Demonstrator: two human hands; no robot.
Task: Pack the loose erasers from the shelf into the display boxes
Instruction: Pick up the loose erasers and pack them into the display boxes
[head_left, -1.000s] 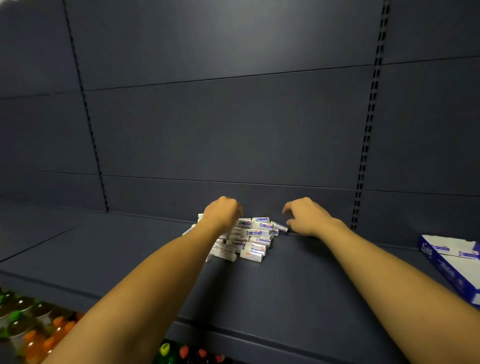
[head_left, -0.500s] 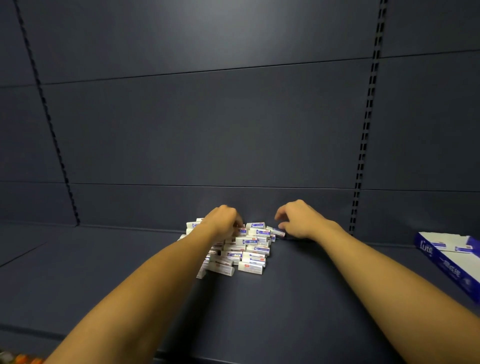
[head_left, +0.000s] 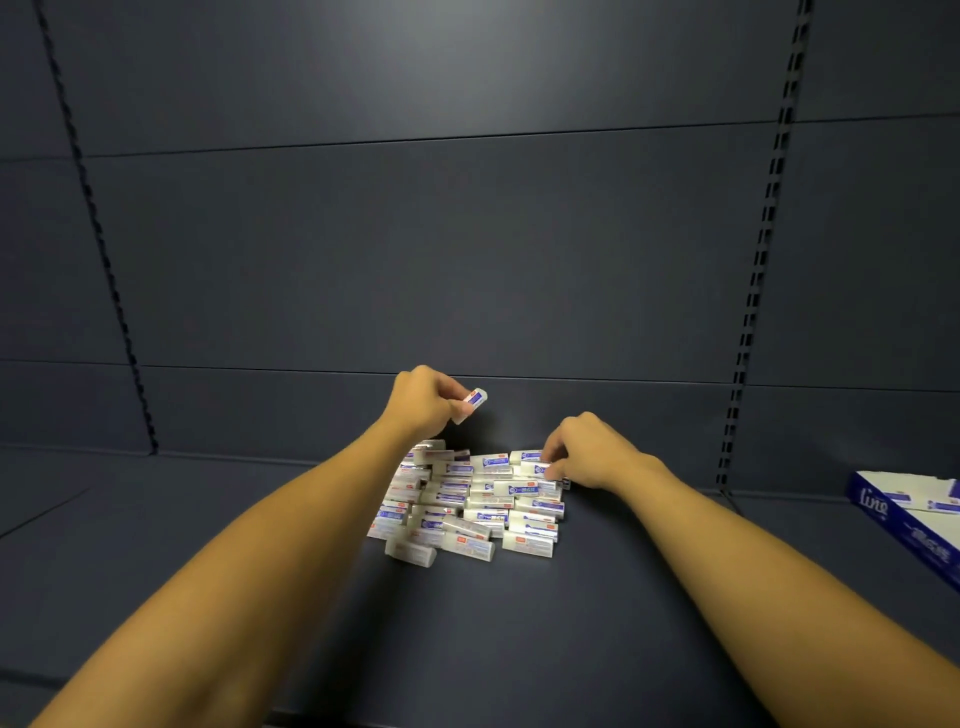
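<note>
A heap of several white erasers with blue and red sleeves (head_left: 470, 501) lies on the dark shelf (head_left: 519, 623), close to its back wall. My left hand (head_left: 423, 402) is raised above the heap's far left side and pinches one eraser (head_left: 470, 405) between thumb and fingers. My right hand (head_left: 587, 452) rests on the heap's far right corner, fingertips curled onto an eraser (head_left: 535, 468) that still lies in the pile. A blue and white display box (head_left: 904, 519) sits at the right edge, holding a few erasers.
The shelf's dark back panel (head_left: 467, 260) rises right behind the heap, with slotted uprights (head_left: 748, 312) left and right. Bare shelf surface stretches in front of the pile and to its left.
My left hand has lifted off the heap with one eraser pinched in it. My right hand has shifted down onto the pile's right corner. The camera has tilted up, hiding the bottles below.
</note>
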